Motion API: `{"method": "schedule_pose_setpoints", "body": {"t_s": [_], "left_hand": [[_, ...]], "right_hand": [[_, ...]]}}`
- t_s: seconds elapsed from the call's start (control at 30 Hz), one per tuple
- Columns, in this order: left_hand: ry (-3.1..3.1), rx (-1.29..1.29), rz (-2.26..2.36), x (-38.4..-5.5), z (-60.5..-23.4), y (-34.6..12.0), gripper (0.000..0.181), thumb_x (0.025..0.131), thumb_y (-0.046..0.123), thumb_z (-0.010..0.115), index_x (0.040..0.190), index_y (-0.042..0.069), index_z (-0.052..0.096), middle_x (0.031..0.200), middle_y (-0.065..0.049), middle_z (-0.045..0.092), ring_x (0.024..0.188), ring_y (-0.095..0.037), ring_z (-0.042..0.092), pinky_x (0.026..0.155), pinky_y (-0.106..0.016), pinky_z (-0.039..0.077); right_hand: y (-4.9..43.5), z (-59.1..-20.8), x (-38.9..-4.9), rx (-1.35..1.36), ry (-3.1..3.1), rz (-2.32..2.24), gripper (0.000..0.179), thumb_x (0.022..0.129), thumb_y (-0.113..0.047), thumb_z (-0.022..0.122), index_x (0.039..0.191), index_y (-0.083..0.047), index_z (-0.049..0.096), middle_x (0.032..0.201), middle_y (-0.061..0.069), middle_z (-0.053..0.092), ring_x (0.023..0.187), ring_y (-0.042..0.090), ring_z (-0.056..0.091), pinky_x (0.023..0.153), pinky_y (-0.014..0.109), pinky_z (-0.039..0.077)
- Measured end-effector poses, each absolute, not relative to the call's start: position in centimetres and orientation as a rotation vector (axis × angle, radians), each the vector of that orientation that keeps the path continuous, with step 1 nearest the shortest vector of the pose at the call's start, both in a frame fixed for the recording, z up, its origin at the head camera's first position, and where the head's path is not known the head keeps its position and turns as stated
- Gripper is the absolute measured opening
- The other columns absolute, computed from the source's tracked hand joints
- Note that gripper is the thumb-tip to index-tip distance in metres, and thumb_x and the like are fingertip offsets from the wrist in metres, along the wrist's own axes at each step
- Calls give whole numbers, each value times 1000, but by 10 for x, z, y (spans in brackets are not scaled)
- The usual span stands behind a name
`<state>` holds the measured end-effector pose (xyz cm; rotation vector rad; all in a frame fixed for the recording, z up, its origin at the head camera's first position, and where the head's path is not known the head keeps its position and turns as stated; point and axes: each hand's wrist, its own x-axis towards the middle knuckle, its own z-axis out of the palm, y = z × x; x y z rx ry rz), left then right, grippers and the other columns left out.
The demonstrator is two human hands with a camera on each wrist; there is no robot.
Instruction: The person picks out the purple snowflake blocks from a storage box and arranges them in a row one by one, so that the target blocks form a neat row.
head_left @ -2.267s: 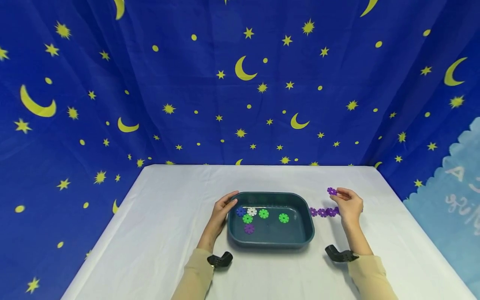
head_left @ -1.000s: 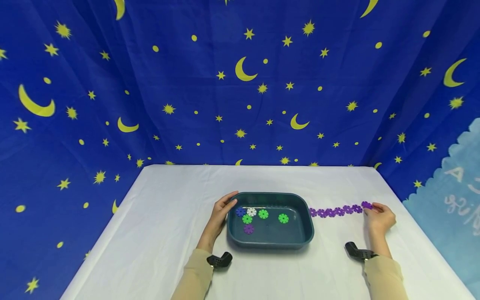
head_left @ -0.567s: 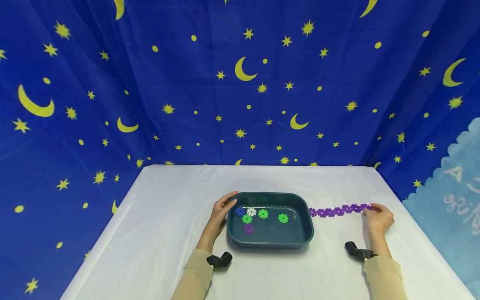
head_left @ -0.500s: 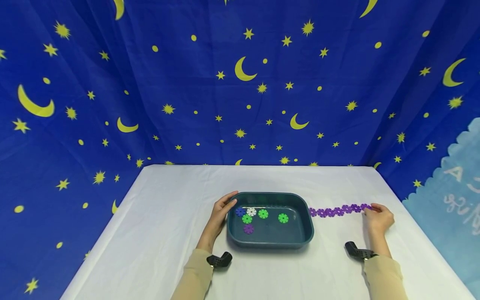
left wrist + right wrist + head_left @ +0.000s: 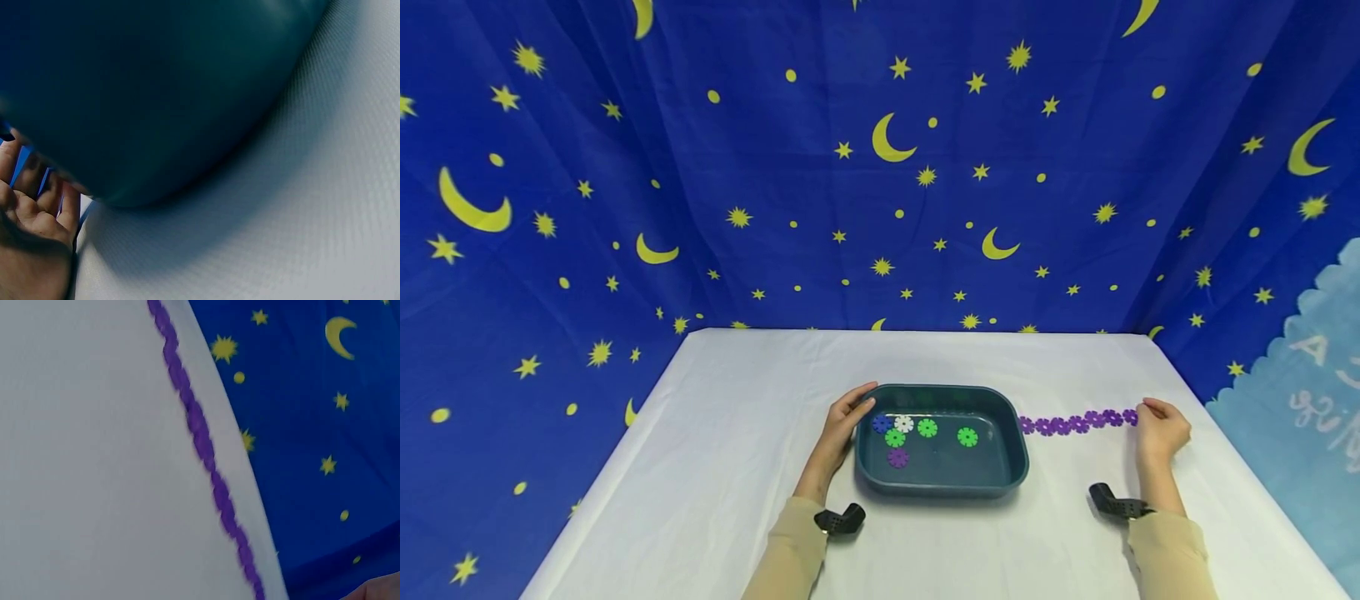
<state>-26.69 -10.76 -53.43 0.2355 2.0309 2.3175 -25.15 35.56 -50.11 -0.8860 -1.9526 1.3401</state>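
My left hand (image 5: 837,425) holds a dark teal plastic tub (image 5: 940,490) at its far left corner, the thumb at the rim. In the left wrist view, the fingers (image 5: 47,206) reach to the tub's side wall. To the tub's right, a row of purple snowflake discs (image 5: 1078,424) lies on the table, its left end by the tub wall. My right hand (image 5: 1163,429) is at the row's right end, fingertips beside the last purple disc (image 5: 1131,417); whether they touch it is unclear. The right wrist view shows the purple row (image 5: 199,431) and only a bit of hand.
Inside the tub lie loose snowflake discs: blue (image 5: 882,424), white (image 5: 903,424), several green (image 5: 967,437) and one purple (image 5: 898,458). A white cloth (image 5: 737,467) covers the table. A blue curtain (image 5: 820,192) with moons and stars stands behind and at both sides.
My right hand carried a purple disc rightward, laid it at the row's right end and pressed there. Its fingertips have since shifted up and right off that disc's middle. The left hand stays put.
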Motion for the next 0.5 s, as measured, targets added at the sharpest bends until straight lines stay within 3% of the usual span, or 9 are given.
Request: {"method": "schedule_pose_setpoints", "body": {"t_s": [0.27,0.5], "left_hand": [[2032,258,2318,-267,-535,-109,43,94,19,59,134,3,53,138,-17,53,124,-21,50,111,-41,35],[2046,267,2309,-266,-535,-108,44,94,21,59,134,3,54,135,-14,55,116,-10,54,106,-31,40]], "right_hand": [[335,-480,-254,-786,-1935,1409,26,87,-6,58,107,9,63,50,-37,40,52,-17,42,54,4,36],[313,-465,-252,-684,-1950,1519,30,88,-6,61,112,13,62,54,-35,47,55,-17,49,57,2,40]]}}
